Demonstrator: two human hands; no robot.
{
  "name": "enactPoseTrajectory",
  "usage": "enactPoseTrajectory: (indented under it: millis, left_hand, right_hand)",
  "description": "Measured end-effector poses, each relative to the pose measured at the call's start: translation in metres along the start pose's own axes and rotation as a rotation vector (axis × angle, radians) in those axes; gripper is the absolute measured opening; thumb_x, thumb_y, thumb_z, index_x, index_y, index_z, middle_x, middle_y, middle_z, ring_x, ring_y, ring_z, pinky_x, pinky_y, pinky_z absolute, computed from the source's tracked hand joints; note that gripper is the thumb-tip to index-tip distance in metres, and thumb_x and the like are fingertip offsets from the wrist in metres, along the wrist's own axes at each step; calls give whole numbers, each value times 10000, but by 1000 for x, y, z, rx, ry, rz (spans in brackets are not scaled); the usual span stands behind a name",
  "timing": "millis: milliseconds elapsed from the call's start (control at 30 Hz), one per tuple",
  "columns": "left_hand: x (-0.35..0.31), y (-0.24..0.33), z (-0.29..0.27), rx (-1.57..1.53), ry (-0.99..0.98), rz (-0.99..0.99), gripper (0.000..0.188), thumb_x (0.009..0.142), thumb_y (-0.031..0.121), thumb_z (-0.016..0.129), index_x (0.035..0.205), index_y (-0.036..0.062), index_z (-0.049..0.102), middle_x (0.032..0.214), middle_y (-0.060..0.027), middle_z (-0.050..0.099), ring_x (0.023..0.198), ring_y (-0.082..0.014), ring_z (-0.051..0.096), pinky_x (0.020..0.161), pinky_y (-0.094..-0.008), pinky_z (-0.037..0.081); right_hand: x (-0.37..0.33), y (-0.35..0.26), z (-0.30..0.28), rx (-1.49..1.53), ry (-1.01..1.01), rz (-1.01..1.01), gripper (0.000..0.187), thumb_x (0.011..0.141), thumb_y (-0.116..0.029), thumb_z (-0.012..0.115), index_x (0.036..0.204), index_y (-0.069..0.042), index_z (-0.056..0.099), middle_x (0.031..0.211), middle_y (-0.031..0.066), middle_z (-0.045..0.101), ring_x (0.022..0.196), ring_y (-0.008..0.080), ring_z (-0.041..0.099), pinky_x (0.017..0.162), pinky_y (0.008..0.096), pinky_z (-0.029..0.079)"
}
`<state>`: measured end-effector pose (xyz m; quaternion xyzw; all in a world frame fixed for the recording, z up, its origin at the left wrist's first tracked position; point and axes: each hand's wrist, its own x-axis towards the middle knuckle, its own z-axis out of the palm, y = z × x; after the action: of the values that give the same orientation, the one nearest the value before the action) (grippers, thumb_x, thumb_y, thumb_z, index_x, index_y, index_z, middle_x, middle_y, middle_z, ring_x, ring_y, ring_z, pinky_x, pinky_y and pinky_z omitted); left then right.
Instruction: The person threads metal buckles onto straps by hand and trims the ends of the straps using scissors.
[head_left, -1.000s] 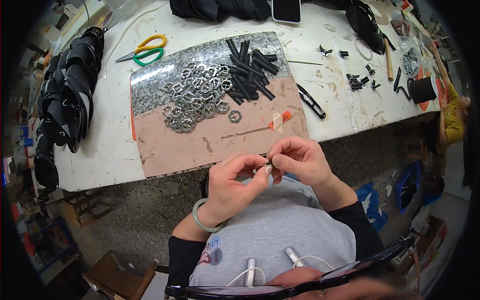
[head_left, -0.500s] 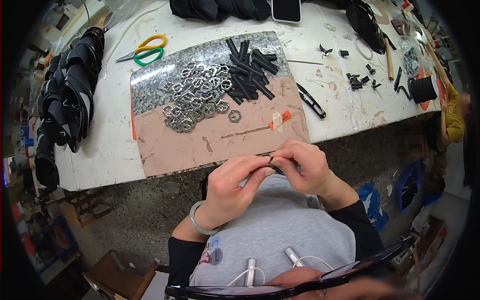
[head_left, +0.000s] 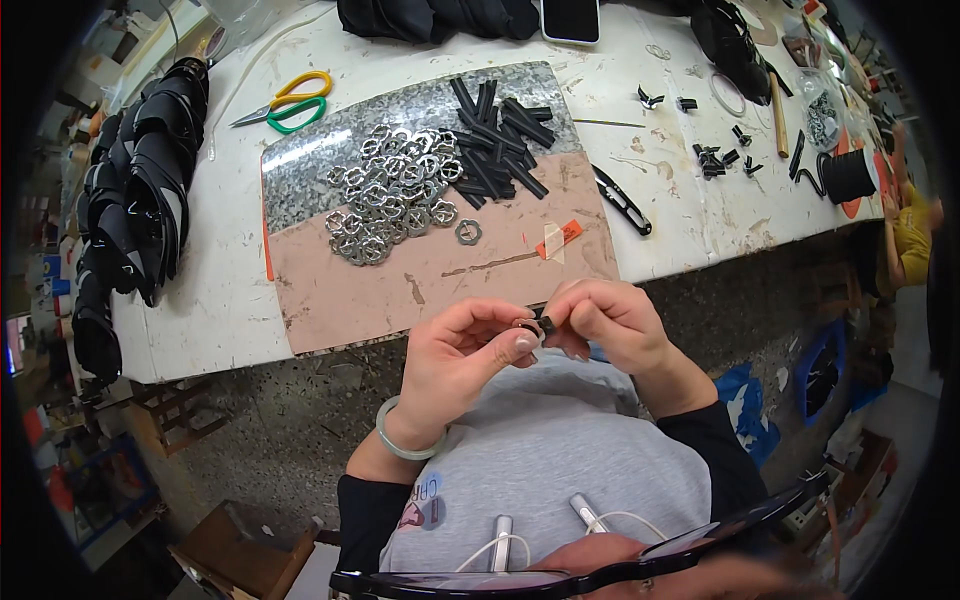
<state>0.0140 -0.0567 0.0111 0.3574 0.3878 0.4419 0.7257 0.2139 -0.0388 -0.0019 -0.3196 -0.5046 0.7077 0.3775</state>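
My left hand [head_left: 448, 362] pinches a small metal ring [head_left: 529, 326] between thumb and fingers, just off the table's near edge. A short black strip [head_left: 546, 324] shows at the ring's right side; how it sits in the ring is too small to tell. My right hand [head_left: 618, 328] is closed at the strip's end, its fingertips partly hiding it. Beyond my hands, a heap of silver scalloped rings [head_left: 400, 190] with crossbars lies on the board [head_left: 340, 300]. One loose ring [head_left: 468, 232] lies apart from the heap. Several cut black strips [head_left: 510, 130] are piled to the right of the rings.
Scissors [head_left: 290, 100] with yellow and green handles lie at the left, near stacked black pieces [head_left: 150, 170]. A black cutter [head_left: 622, 203] rests right of the board. Farther right are small black pieces [head_left: 712, 160], a hammer [head_left: 778, 115] and a black spool [head_left: 846, 178]. A phone [head_left: 571, 20] lies at the back.
My fingertips have parted slightly, and the ring with the black strip now shows between them. My left fingers have loosened into a rounder pinch; my right hand has turned a little.
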Motion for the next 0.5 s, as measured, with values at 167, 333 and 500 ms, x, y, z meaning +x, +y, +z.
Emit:
enactPoseTrajectory:
  millis: [167,333,500]
  left_hand:
    - [2,-2,0,18,0,-26,216,831,12,624,1030,-53,573,895,-105,645,767,-129,624,689,-240,533]
    - [2,1,3,-8,-38,-13,236,821,4,633,1044,-52,580,912,-100,642,786,-130,624,706,-237,533]
    - [0,-4,0,18,-65,12,222,796,-19,650,1013,-39,605,938,-93,632,825,-129,619,711,-232,526]
  right_hand:
    - [1,-2,2,-25,11,-36,135,920,-106,508,924,12,573,767,41,577,608,64,508,497,195,386]
    - [5,8,3,-448,83,-375,79,881,-61,543,880,17,557,748,70,569,594,97,515,499,219,400]
    - [10,13,2,-593,114,-641,120,911,-81,499,862,23,536,780,99,558,608,125,510,549,236,417]
